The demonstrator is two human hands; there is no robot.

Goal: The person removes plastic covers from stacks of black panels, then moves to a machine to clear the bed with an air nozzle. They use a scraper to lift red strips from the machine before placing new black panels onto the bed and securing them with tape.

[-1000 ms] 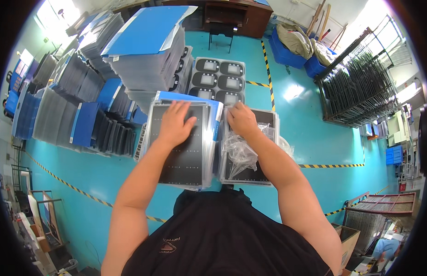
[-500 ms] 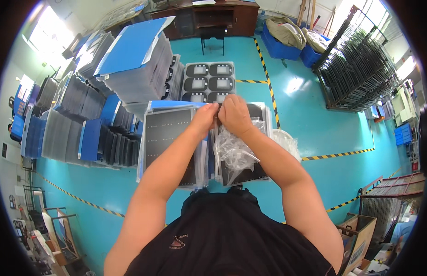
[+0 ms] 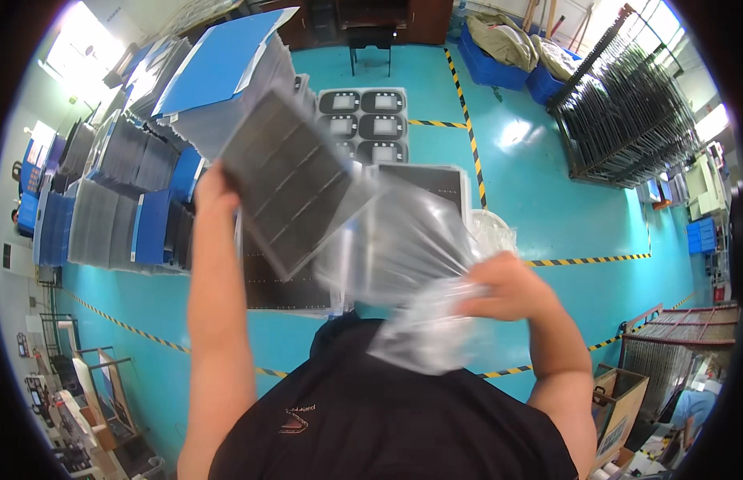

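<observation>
Panel coming out of its clear bag, held up over the work stack.

Left hand (image 3: pixel 214 192) grips the far-left corner of a dark grey gridded panel (image 3: pixel 287 180), fingers closed on its edge, holding it tilted up above the trays (image 3: pixel 423 180) below. To the right, the clear plastic bag (image 3: pixel 411 272) trails off the panel's near end, stretched and motion-blurred; the right hand (image 3: pixel 507 288) is fisted around its bunched mouth. The panel looks thin, flat and rigid, ruled into long cells. Held by one corner, it could twist or slip, and the bag, seemingly still caught on it, might jerk it loose.
</observation>
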